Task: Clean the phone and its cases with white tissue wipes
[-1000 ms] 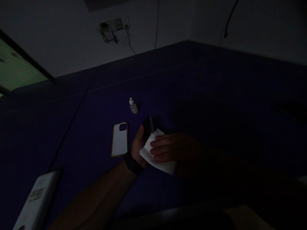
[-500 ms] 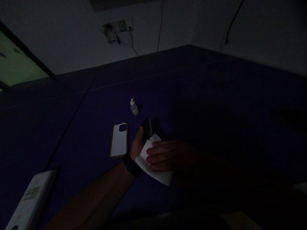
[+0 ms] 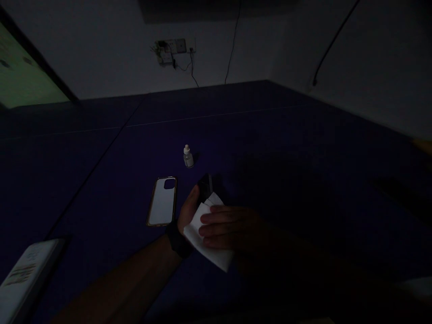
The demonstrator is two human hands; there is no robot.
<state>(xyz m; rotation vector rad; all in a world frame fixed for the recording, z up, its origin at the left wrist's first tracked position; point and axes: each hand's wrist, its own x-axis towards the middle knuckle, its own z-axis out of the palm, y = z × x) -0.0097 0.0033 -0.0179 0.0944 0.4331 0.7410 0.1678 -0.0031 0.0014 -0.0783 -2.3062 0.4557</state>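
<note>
Phone (image 3: 204,188) is grasped in the left hand (image 3: 188,210), partly under white cloth (image 3: 194,230); the right hand (image 3: 232,227) lies upon it (pinching or not, I cannot tell); too strong pushing could make phone slip

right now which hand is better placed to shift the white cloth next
Probably the right hand: it lies over the white cloth, while the left hand holds the dark device partly covered by that cloth.

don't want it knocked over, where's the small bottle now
In the head view, the small white-capped bottle stands just left of the picture's centre, beyond the dark device in the left hand and up and right of the phone case.
</note>
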